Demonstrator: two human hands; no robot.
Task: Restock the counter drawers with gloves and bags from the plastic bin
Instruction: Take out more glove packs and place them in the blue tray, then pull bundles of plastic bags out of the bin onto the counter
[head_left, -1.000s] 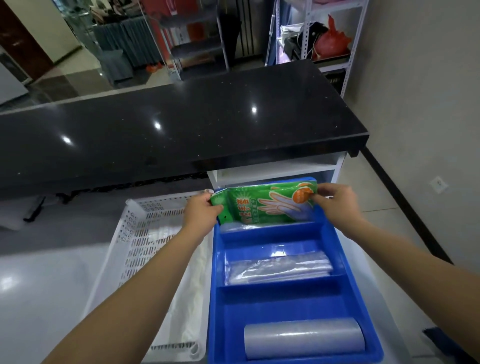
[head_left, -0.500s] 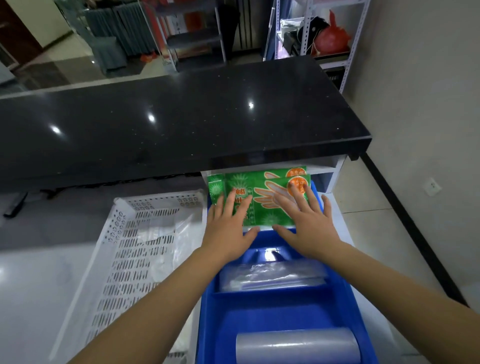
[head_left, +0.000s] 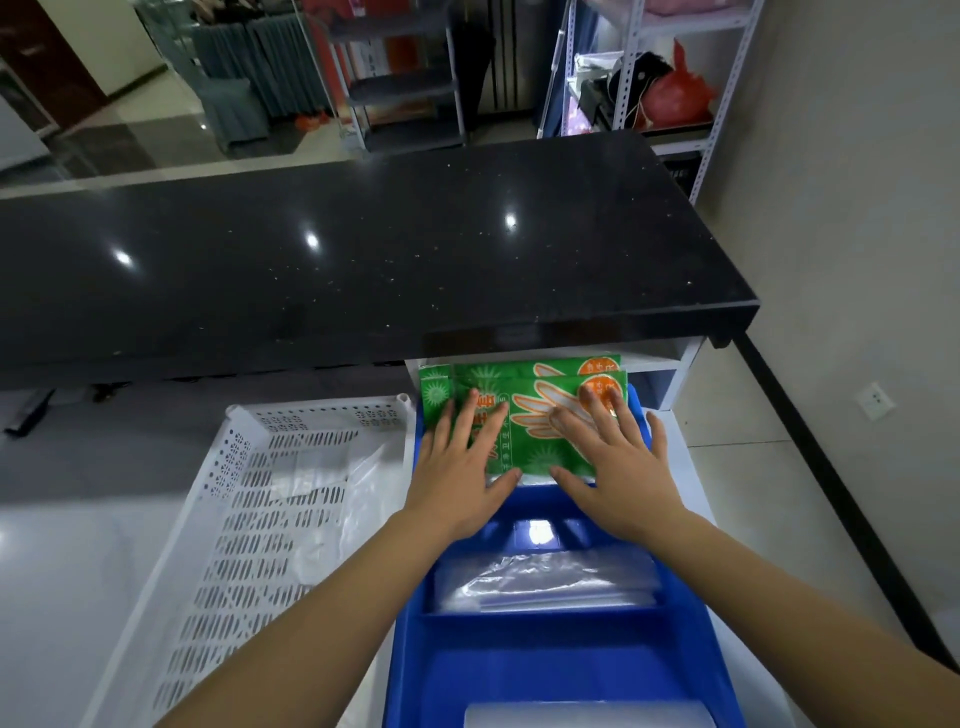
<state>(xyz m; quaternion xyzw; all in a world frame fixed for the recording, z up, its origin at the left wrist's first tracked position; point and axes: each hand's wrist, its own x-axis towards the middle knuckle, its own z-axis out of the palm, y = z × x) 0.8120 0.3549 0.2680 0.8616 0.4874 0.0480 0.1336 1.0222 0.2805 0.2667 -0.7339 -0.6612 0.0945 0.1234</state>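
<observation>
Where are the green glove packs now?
In the head view, the green glove packs lie in the far compartment of the blue drawer, just under the black countertop, with both hands pressing flat on them.

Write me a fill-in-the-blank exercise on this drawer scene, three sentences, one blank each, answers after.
1. Both hands, the left hand and the right hand, press flat on the ____ glove packets.
2. The drawer tray that holds the packets is coloured ____.
3. The white perforated bin stands to the ____ of the drawer tray.

Missing words: green; blue; left
</observation>
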